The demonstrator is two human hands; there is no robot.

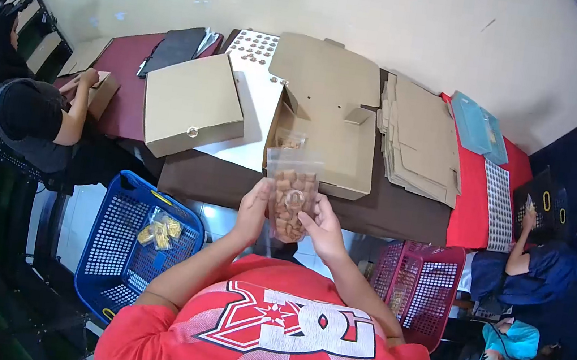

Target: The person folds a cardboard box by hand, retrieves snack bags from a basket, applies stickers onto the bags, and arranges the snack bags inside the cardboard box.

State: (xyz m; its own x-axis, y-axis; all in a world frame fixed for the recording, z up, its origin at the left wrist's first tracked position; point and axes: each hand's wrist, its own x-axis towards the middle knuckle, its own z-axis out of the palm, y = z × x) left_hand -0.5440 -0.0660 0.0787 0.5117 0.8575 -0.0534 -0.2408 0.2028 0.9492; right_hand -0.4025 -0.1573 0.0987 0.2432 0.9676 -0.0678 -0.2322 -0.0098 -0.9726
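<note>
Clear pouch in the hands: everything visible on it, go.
Clear pouch, plastic by its look, packed with small brown chunks; the top strip is unfilled and see-through. A round sticker sits on the front. It's held top end away from the wearer, left hand on its left edge, right hand on its right, thumb across the front. It overlaps the open box in view; contact unclear.

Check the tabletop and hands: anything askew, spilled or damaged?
Slightly askew: the stack of flat brown cardboard, right of the open brown cardboard box; its edges don't line up. No spill or clear damage visible; the clear plastic pouch of brown pieces sits between the left hand and right hand.
</note>
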